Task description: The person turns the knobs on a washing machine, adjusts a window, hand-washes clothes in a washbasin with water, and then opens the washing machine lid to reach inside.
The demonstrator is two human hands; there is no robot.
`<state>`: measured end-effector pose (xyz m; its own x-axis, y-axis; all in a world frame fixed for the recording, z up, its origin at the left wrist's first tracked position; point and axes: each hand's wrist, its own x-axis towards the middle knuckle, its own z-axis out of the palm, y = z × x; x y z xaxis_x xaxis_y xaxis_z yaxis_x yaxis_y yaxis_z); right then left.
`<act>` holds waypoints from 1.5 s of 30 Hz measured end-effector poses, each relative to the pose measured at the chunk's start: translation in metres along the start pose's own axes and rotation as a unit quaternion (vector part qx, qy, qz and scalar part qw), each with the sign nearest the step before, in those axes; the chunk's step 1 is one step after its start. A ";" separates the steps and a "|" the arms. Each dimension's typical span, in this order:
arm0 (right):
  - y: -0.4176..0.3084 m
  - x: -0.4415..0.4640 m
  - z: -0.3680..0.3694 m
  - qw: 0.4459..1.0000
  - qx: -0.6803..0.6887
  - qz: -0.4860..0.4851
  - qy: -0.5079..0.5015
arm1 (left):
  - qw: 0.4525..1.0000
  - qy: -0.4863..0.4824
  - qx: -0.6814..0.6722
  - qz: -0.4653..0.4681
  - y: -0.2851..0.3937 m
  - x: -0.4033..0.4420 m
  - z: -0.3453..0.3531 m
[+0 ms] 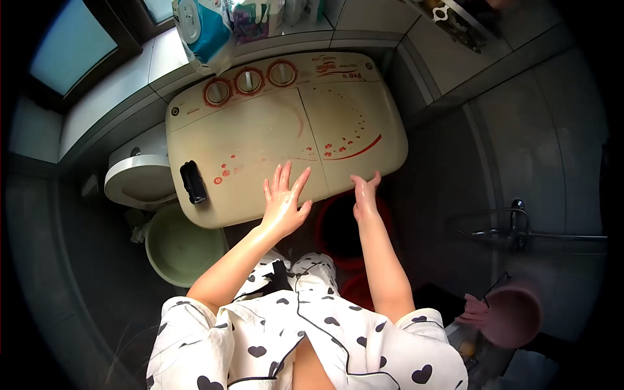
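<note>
A cream twin-tub washing machine [247, 136] with a closed two-part lid and three round dials [249, 81] fills the middle of the view. My left hand [285, 200], wet and with fingers spread, is over the front part of the left lid and holds nothing. At the front right edge of the machine is my right hand [366, 193], its fingers apart and nothing in them. A black rectangular object [193, 182] lies on the left end of the machine top.
A green basin [182, 250] and a white toilet [140, 181] are at the left. Below my right hand stands a dark-filled red bucket [323, 229]. A pink bucket [513, 315] hangs near pink gloves [474, 311] at the lower right. A blue-white package [207, 32] is on the ledge.
</note>
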<state>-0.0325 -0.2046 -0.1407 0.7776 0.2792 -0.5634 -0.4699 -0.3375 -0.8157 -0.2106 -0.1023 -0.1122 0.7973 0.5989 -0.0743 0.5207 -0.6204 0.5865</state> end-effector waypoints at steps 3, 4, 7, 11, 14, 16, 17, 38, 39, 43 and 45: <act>-0.003 0.008 0.006 0.999 0.040 0.026 0.018 | 0.998 -0.027 -0.005 0.051 -0.003 0.032 -0.003; -0.001 0.012 0.005 0.998 0.053 0.035 0.020 | 0.997 -0.024 -0.004 0.077 -0.005 0.042 0.000; -0.004 0.020 0.001 0.992 0.095 0.071 0.043 | 0.993 -0.061 -0.012 0.100 -0.001 0.066 0.008; -0.009 0.030 -0.010 0.989 0.085 0.067 0.097 | 0.990 -0.089 -0.025 0.109 0.009 0.083 0.018; -0.015 0.041 -0.001 0.996 0.013 -0.011 0.092 | 0.995 -0.076 -0.019 0.069 0.008 0.096 0.013; -0.038 0.045 0.023 0.994 -0.056 -0.067 0.062 | 0.998 -0.058 -0.004 0.025 -0.003 0.113 0.008; -0.056 0.043 0.037 0.995 -0.082 -0.053 -0.014 | 0.999 -0.039 0.004 0.004 -0.008 0.120 0.003; -0.097 0.109 0.304 0.782 -0.368 -0.449 -0.226 | 0.940 0.114 0.186 -0.261 -0.119 0.199 -0.051; -0.097 0.108 0.302 0.778 -0.365 -0.457 -0.229 | 0.939 0.110 0.192 -0.263 -0.118 0.199 -0.049; -0.093 0.111 0.305 0.774 -0.369 -0.465 -0.222 | 0.938 0.094 0.205 -0.264 -0.117 0.198 -0.049; -0.090 0.122 0.303 0.773 -0.356 -0.467 -0.240 | 0.941 0.078 0.201 -0.262 -0.116 0.196 -0.050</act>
<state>-0.0217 0.1324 -0.1763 0.3127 0.9440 0.1051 0.6849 -0.1474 -0.7136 -0.1297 0.1123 -0.1545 0.3602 0.9237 -0.1307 0.9283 -0.3410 0.1481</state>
